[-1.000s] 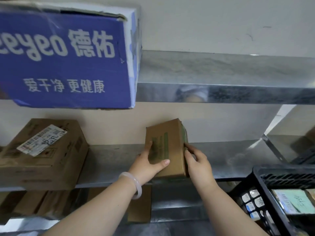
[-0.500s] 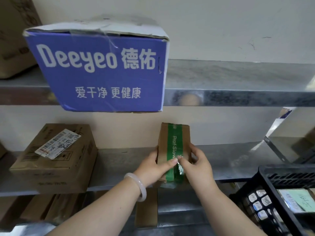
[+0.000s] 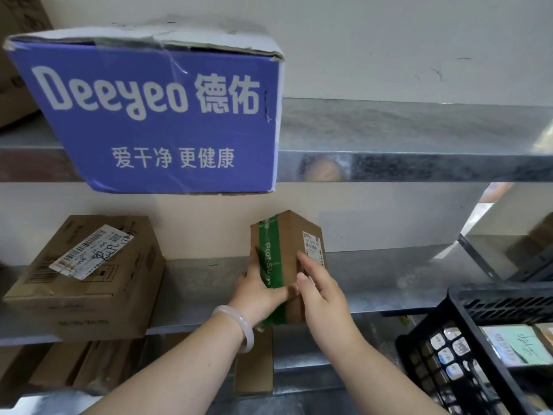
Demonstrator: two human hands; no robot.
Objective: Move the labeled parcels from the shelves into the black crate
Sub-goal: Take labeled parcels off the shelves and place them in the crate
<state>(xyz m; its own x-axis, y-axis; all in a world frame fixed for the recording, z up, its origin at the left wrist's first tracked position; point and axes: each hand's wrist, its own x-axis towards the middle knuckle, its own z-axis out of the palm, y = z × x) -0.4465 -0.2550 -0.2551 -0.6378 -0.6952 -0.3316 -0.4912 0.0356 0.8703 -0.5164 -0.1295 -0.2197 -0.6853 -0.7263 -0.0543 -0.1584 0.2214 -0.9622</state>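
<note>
Two hands on one small parcel. Left hand wrapped round the left face, thumb laid across the green tape. Right hand closed on the front right edge, one finger pointing up toward the white label. Neither hand wide, neither free: both gripping the same box between them.

Held on end, long axis roughly upright, at the front lip of the middle shelf. Hard to tell whether resting on that lip or already clear of it, with the lower end hidden behind the palms.

Black crate down and to the right of the right hand, near but not touching, already carrying some flat packets. So: parcel between the hands, goal off to the right and lower, right hand the nearer of the two.

Likely step in hand: drawing the box off the shelf toward the body. Next, by the look of it, a swing rightward and downward over the near rim of the crate, left hand either following across or letting go. Worth tipping the long axis flat before setting down; left upright on those packets, likely to topple.

Left of the left hand, well apart: a bigger brown box with its own barcode sticker, lying flat on the same shelf, judged next in line. Above the left hand, a blue box overhanging the upper shelf, no shipping label visible on the face shown. Pale bracelet on the left wrist.
</note>
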